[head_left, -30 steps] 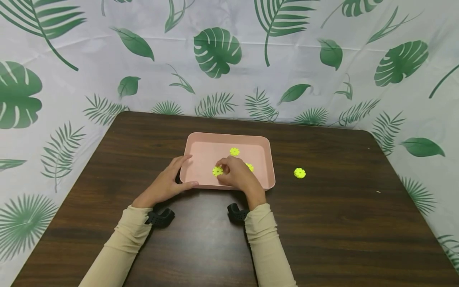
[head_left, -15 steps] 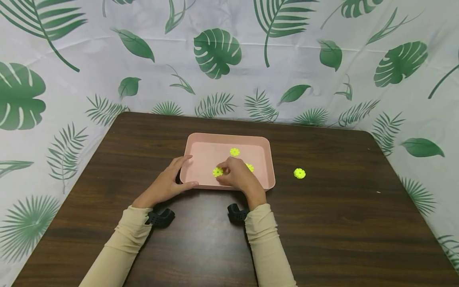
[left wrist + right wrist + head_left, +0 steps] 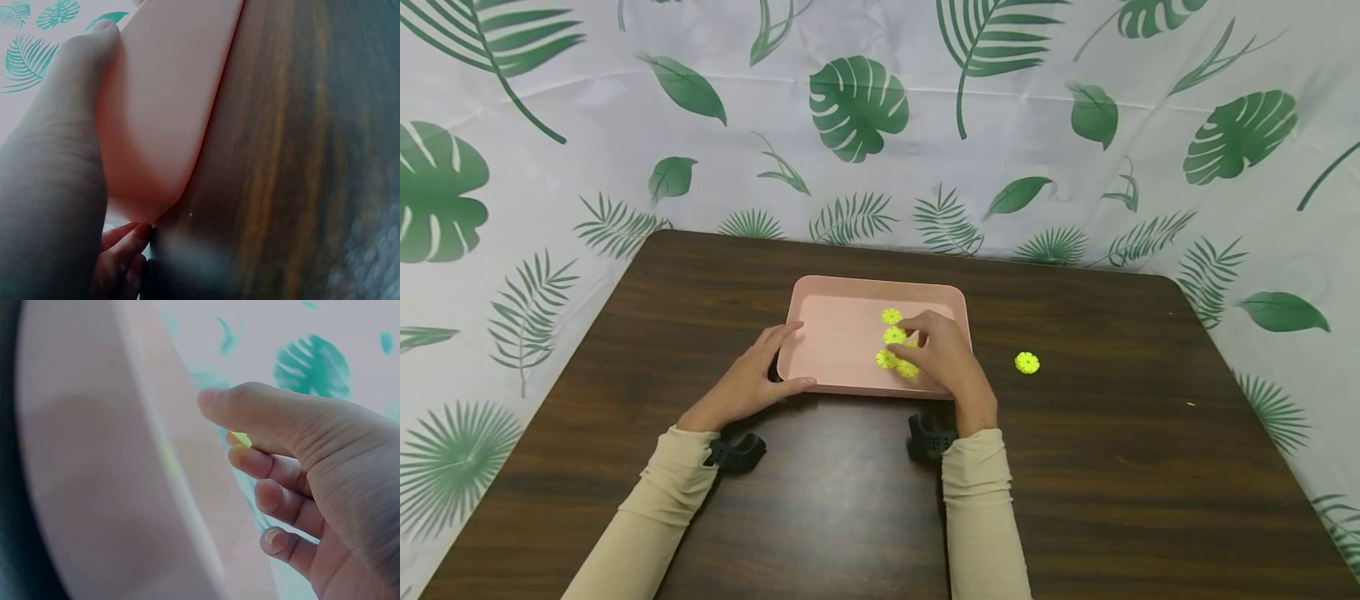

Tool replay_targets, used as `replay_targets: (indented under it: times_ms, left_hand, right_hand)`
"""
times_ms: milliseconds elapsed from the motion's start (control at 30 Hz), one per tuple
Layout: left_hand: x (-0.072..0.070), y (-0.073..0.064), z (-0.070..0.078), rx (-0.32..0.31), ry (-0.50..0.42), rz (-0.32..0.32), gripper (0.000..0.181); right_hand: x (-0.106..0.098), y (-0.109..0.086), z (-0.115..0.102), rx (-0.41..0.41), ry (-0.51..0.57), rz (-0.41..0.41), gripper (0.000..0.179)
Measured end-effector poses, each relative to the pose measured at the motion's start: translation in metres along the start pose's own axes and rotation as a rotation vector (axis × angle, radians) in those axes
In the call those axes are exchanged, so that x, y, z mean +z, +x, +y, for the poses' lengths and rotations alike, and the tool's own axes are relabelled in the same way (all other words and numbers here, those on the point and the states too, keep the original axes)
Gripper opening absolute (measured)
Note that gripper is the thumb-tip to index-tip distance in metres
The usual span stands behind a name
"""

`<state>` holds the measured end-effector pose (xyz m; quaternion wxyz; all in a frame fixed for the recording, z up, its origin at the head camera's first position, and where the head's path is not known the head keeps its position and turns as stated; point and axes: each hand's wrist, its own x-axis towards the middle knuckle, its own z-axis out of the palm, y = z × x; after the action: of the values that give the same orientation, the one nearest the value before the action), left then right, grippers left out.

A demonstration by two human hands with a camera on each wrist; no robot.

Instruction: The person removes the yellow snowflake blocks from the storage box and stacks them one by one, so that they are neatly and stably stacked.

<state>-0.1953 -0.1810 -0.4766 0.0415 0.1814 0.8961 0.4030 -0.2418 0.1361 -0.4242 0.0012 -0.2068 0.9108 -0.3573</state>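
Note:
A shallow pink tray (image 3: pixel 835 342) stands on the table, with several yellow flower-shaped discs (image 3: pixel 907 368) in its right half. My left hand (image 3: pixel 745 379) holds the tray's left end, thumb at the near rim and fingers at the left side. The left wrist view shows the thumb along the tray wall (image 3: pixel 162 100) and fingertips at its corner. Over the right part of the tray, my right hand (image 3: pixel 947 354) pinches a yellow flower-shaped disc (image 3: pixel 894 335) between thumb and index finger. A yellow sliver of that disc (image 3: pixel 240 439) shows behind the thumb in the right wrist view.
More yellow discs, apparently stacked, (image 3: pixel 1027 362) lie on the dark wooden table (image 3: pixel 1112 450) to the right of the tray. A small pale speck (image 3: pixel 1191 404) is farther right. Behind the table hangs a white cloth (image 3: pixel 917 158) with green leaf prints.
My right hand has moved right and slightly away, across the tray. Several discs now show at its fingers, some formerly behind the hand or elsewhere. The left hand stays on the tray.

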Motion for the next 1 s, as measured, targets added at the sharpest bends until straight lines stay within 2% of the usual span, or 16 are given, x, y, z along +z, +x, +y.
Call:
replay_targets:
  times_ms: [300, 433, 667, 1000]
  left_hand:
    - [-0.001, -0.001, 0.002, 0.006, 0.000, 0.003, 0.093]
    - [-0.001, -0.001, 0.002, 0.000, -0.003, -0.002, 0.094]
    - [0.001, 0.000, 0.000, 0.000, -0.002, 0.005, 0.093]
    - [0.002, 0.002, -0.001, 0.011, 0.009, 0.008, 0.092]
  right_hand:
    - [-0.055, -0.041, 0.047, 0.137, 0.014, 0.281, 0.035]
    - [-0.071, -0.062, 0.073, 0.216, -0.009, 0.364, 0.035]
    - [-0.080, -0.086, 0.103, 0.352, 0.000, 0.399, 0.037]
    - [-0.079, -0.093, 0.114, 0.412, -0.005, 0.385, 0.038]
